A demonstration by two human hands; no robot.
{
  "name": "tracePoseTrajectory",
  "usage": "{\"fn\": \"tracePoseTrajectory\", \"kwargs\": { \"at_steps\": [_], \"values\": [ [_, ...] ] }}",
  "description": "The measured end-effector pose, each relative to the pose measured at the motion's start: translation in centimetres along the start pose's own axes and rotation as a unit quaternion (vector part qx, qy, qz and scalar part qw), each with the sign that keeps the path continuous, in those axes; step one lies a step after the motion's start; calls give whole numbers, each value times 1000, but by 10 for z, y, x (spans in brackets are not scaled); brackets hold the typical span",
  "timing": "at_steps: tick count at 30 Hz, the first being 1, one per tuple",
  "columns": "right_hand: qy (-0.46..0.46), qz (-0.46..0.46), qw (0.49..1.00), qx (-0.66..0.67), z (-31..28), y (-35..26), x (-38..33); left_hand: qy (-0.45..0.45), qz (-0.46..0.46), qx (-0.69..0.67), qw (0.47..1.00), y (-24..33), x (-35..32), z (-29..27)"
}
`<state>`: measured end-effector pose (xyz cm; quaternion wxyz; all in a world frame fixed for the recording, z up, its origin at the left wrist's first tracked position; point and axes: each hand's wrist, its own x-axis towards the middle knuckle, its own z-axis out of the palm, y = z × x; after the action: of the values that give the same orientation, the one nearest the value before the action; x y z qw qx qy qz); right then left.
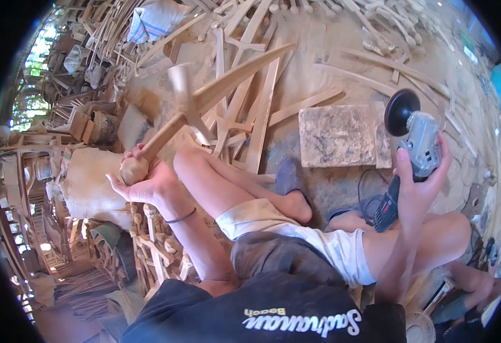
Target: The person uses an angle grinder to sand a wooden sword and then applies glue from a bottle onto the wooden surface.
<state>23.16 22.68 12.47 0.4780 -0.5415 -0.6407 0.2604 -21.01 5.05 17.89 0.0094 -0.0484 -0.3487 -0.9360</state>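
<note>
The left hand (152, 182) holds curved, knob-ended wood (188, 108).

The dusty, tan-grey floor (313, 43) bears a loose heap of long wooden slats (264, 108), crossing one another left of its middle, while a squat rectangular block (344, 135) with a pale, mottled top sits right of its middle. Toward the floor's far edge lie slender wooden pieces with rounded ends (376, 26), and curved wooden strips (396, 64) stretch toward its right side, just beyond the block.
</note>
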Motion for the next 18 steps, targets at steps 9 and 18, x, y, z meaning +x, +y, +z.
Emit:
{"fn": "tracePoseTrajectory", "kwargs": {
  "at_steps": [9,18],
  "values": [
    [-3,55,997,46,0,-2,0,-250,-9,-43,967,-16,-53,19],
    [-148,271,911,273,17,-7,-11,-206,-81,-95,971,12,-18,-12]
  ]
}}
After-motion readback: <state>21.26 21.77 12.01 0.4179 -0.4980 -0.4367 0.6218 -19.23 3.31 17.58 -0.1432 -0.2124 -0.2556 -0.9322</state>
